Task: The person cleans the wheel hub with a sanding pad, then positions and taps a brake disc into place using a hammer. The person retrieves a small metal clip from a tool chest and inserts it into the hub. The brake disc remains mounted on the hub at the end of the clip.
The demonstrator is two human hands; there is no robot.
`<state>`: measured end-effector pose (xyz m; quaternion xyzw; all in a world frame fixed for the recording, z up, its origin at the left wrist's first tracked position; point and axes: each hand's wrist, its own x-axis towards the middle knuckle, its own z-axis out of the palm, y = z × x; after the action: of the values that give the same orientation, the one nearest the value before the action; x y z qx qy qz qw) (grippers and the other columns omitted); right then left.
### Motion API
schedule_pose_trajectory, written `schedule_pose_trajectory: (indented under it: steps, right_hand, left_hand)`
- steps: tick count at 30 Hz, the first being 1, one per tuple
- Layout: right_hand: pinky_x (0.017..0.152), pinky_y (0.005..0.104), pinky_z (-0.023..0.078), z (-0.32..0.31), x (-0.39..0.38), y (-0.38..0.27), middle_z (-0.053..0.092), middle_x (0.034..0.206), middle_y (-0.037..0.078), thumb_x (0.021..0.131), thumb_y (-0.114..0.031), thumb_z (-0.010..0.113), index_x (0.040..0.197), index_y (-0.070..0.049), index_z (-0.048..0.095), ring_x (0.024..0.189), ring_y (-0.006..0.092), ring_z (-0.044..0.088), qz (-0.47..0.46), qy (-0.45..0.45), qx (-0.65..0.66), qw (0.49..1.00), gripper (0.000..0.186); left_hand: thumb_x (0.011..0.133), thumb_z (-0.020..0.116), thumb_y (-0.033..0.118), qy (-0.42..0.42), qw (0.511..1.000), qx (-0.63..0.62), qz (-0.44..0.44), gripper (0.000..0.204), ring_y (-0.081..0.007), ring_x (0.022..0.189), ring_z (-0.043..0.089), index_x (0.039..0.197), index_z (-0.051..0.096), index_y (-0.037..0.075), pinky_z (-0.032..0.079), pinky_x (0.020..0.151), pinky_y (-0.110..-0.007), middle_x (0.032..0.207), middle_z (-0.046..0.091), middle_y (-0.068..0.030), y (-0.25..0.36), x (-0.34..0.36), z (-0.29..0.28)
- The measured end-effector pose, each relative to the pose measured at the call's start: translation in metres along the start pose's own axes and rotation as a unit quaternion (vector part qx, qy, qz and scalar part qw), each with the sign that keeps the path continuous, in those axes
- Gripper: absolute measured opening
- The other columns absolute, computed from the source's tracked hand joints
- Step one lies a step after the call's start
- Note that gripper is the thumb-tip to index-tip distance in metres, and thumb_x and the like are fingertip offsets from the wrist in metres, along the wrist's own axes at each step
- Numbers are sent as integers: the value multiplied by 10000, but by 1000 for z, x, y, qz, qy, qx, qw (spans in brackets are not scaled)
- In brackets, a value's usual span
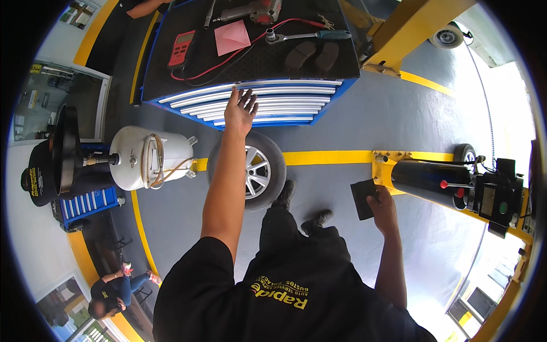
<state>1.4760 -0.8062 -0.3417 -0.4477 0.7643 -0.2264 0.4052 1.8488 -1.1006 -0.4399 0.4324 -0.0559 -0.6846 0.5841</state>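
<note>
My left hand [241, 111] reaches forward with its fingers apart and nothing in it, just at the front edge of a blue tool chest [327, 108] with silver drawer fronts. Whether it touches a drawer I cannot tell. Low at my right side, my right hand [384, 210] grips a dark, flat, rectangular sheet [362, 199] by one edge. On the chest's black top lie two brake pads [300, 55], a ratchet wrench [310, 36], a pink sheet [232, 38], a red multimeter [182, 49] with red and black leads, and an impact wrench [259, 10].
A wheel [276, 168] lies on the floor before my feet, partly behind my left forearm. Left of it stands a white tank [128, 157] with a coiled hose. Yellow lift posts [413, 31] rise on the right. One person [111, 290] sits at lower left; another person's arm [142, 8] shows at top left.
</note>
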Motion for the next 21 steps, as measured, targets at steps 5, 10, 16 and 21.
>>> schedule_pose_trajectory:
  steps: [5, 10, 16, 21]
  right_hand:
    - [925, 379, 521, 13, 6, -32, 688, 1140, 182, 965, -161, 682, 1273, 25, 567, 1068, 284, 680, -28, -28, -45, 998, 377]
    - [963, 392, 507, 17, 1, -46, 669, 1201, 183, 975, -200, 692, 1326, 34, 549, 1109, 301, 655, -26, -51, -23, 998, 445]
    - [964, 376, 497, 17, -1, -46, 673, 1180, 168, 979, -200, 688, 1326, 47, 551, 1094, 261, 645, 0, 17, -38, 999, 447]
    - [889, 364, 522, 20, 21, -62, 716, 1087, 180, 968, -192, 676, 1239, 35, 601, 985, 253, 692, -61, 69, -27, 995, 361]
  left_hand:
    - [995, 637, 505, -38, 998, -43, 1, 529, -250, 1270, 488, 1312, 520, 98, 395, 1044, -428, 1358, 514, -71, 10, 20, 2]
    - [961, 719, 444, 26, 998, -46, -17, 436, -230, 995, 508, 1221, 578, 123, 446, 842, -396, 1144, 524, -40, 7, 17, 6]
    - [920, 795, 332, 36, 996, 81, -15, 357, -197, 925, 562, 1133, 593, 127, 455, 803, -340, 1054, 574, -21, -4, -48, -34]
    - [942, 771, 328, 20, 982, 187, -30, 344, -176, 951, 594, 1126, 597, 93, 457, 838, -354, 1047, 598, -4, -3, -121, -77]
